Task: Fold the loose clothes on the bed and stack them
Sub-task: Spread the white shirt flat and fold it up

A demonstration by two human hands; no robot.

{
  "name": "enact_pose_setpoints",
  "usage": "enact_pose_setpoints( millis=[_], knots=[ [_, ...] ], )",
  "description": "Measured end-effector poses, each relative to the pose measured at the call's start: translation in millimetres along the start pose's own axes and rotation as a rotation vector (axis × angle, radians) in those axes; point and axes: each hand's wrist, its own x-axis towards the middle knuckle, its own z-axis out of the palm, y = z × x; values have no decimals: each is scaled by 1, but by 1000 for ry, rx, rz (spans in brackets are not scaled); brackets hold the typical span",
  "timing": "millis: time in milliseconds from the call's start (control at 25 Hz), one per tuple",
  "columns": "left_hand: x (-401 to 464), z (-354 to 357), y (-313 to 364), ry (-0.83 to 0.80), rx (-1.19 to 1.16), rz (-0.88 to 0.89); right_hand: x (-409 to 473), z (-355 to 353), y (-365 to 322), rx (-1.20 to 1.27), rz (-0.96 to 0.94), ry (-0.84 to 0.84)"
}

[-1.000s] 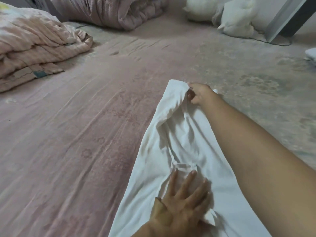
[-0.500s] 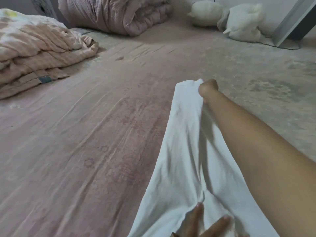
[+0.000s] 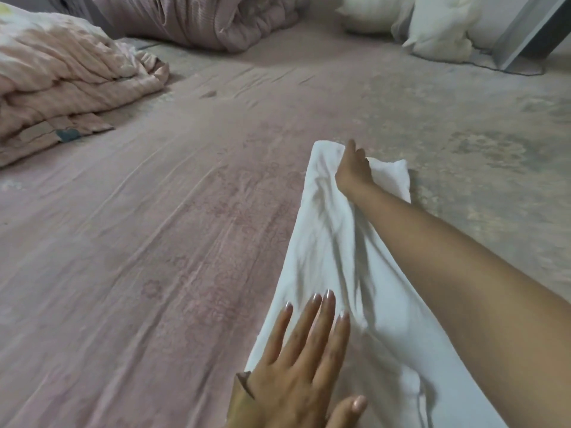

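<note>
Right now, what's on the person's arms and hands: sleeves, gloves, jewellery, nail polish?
No gloves or sleeves show: the right forearm is bare up to the frame edge, and so is the right hand. The left hand has longish nails with a pale, glossy finish and a brownish band or strap at the wrist. No rings are visible.

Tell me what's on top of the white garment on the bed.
The left hand lies flat on the white garment's near end; the right hand rests at its far end. The cloth beneath both hands is hidden.
</note>
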Motion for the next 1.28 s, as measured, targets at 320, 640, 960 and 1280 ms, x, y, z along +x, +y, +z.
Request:
enact_pose_setpoints(
  millis=[320, 640, 960, 1280],
  knots=[
    [-33, 35, 20, 62, 192, -54, 20, 5, 19, -191, -160, 188],
    [-39, 44, 22, 152, 295, 1, -58, 39, -12, -317, -235, -248],
    [-35, 60, 17, 172, 206, -49, -42, 45, -15, -292, -191, -296],
    [-45, 22, 11, -228, 213, 109, -271, -82, 77, 188, 80, 4]
  ],
)
